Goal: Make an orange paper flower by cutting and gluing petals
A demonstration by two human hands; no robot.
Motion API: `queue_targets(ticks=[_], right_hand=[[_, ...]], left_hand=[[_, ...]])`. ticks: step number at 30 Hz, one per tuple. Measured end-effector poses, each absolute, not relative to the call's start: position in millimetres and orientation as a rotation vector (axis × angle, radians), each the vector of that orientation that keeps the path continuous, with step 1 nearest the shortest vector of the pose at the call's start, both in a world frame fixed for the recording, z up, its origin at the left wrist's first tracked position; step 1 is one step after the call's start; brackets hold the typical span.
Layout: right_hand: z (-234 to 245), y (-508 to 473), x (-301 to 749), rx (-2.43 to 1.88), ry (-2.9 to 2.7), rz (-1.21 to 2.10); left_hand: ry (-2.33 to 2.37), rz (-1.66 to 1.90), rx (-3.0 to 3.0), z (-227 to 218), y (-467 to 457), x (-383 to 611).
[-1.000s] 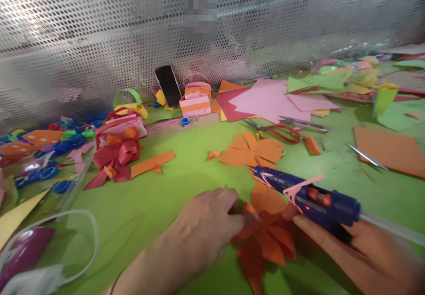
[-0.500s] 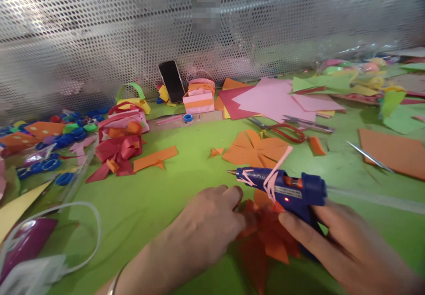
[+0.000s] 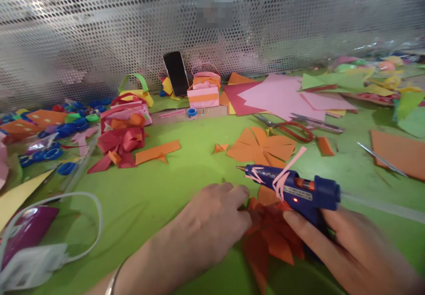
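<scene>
My right hand (image 3: pixel 345 246) grips a blue glue gun (image 3: pixel 295 191) with pink paper strips stuck to its barrel; its nozzle points left, just above the table. My left hand (image 3: pixel 212 228) rests flat on the green table (image 3: pixel 159 197), its fingertips pressing the left edge of an orange folded paper flower (image 3: pixel 272 237). The flower lies between both hands, partly under the glue gun. A flat orange cut-out flower (image 3: pixel 262 146) lies just behind the gun.
Red-handled scissors (image 3: pixel 295 129) and pink and red paper sheets (image 3: pixel 275 95) lie at the back. A phone (image 3: pixel 176 73) leans on the perforated metal wall. Paper baskets (image 3: pixel 128 113), a red bow (image 3: pixel 117 146) and blue rings (image 3: pixel 49 153) crowd the left. A white cable (image 3: pixel 66 206) loops at near left.
The glue gun swung from tilted down-right to nearly level, its nozzle moving left and up. My right hand shifted with it. My left hand stayed on the orange flower.
</scene>
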State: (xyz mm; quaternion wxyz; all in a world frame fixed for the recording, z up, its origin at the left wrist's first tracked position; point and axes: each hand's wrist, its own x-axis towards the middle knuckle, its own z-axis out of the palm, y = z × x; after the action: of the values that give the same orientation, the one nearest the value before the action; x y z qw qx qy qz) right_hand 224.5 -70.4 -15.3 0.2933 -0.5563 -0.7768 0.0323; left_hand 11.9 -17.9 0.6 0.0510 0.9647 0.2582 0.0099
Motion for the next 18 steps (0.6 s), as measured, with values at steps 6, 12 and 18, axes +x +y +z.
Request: queue_targets(ticks=[6, 12, 18], right_hand=[[-12.9, -70.6, 223.5, -1.479, -2.025, 0.131], [-13.0, -69.4, 221.3, -1.525, -1.936, 0.277], [-13.3, -70.1, 224.2, -1.534, -1.918, 0.378]], left_hand=[[0.793, -0.043, 2.943, 5.2, -17.1, 13.6], [0.748, 0.008, 2.954, 8.3, -17.1, 14.5], [0.660, 0.025, 2.961, 5.6, -17.7, 12.8]])
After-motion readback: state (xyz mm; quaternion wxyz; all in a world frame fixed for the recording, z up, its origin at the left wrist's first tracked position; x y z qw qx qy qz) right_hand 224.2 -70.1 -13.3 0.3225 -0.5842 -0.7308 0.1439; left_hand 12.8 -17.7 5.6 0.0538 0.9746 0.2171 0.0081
